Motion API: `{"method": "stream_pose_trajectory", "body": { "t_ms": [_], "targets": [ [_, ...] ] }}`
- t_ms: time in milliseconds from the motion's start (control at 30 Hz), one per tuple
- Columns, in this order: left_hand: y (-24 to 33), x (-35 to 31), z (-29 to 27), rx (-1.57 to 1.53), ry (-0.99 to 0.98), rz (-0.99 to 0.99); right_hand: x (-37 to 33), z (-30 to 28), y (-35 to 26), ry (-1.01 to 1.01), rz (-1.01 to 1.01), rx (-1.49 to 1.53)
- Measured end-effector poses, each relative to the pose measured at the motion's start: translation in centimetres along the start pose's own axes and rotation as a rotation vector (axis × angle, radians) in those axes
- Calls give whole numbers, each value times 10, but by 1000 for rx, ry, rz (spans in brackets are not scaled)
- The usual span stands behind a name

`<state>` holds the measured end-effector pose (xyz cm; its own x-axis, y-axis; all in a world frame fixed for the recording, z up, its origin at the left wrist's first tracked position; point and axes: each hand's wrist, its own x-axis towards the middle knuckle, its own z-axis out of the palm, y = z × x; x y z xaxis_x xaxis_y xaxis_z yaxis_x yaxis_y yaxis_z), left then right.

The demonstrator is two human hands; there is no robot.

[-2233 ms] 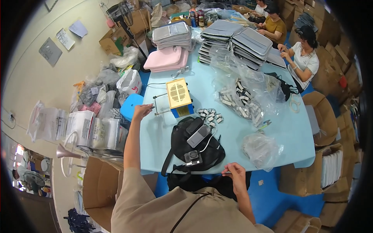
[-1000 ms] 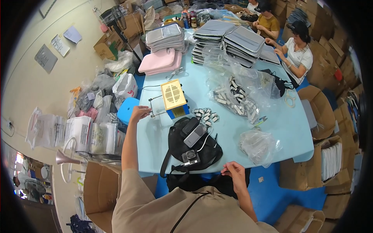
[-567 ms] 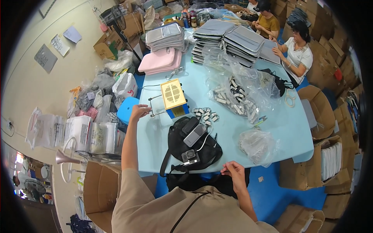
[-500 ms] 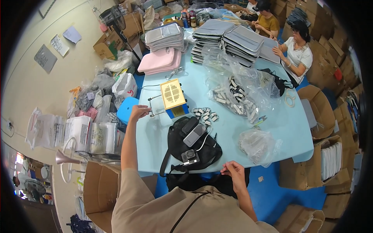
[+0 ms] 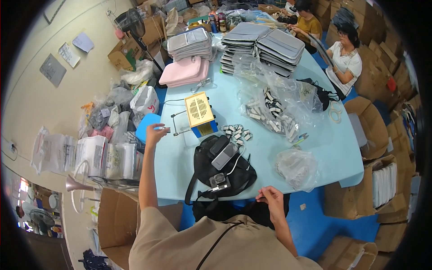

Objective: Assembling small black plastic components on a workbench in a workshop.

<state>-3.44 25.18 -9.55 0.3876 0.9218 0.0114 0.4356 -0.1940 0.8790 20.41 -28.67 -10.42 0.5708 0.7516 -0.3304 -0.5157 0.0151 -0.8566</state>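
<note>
At the left table edge, my left hand (image 5: pixel 155 133) is pinched closed, with a tiny greyish piece at its fingertips, too small to name. Just right of it, a metal bracket (image 5: pixel 173 124) with two arms juts from a yellow and blue box-shaped machine (image 5: pixel 199 110) with a slotted top. My right hand (image 5: pixel 271 201) hovers by the near edge, its thumb and fingers pressed together; whatever they hold cannot be made out. Between my hands lies a black bag (image 5: pixel 204 164), bearing a grey power bank (image 5: pixel 225 156) with a white cable and a small black device (image 5: pixel 219 180).
Small grey-white pieces (image 5: pixel 237 132) lie behind the bag. A clear bag (image 5: pixel 270 110) of similar pieces and a crumpled plastic bag (image 5: pixel 295 168) are at right. Pink sleeves (image 5: pixel 182 72) and grey sleeves (image 5: pixel 281 47) are stacked behind. A co-worker (image 5: pixel 345 63) sits at the right.
My left hand has drawn slightly left, away from the metal bracket, with the tiny piece at its fingertips. My right hand is almost still. The co-worker has lifted a grey sleeve upright.
</note>
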Motion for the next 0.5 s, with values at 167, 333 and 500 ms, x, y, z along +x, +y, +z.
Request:
{"method": "stream_pose_trajectory", "body": {
  "t_ms": [167, 333, 500],
  "targets": [
    [85, -127, 46, -368, -104, 47, 4, 15, 8, -25, -62, -112],
    [116, -222, 92, -473, -220, 3, 12, 64, 3, -180, -233, -257],
    [141, -272, 129, -636, -262, -44, 7, 102, -18, -182, -392, -221]
  ]
}}
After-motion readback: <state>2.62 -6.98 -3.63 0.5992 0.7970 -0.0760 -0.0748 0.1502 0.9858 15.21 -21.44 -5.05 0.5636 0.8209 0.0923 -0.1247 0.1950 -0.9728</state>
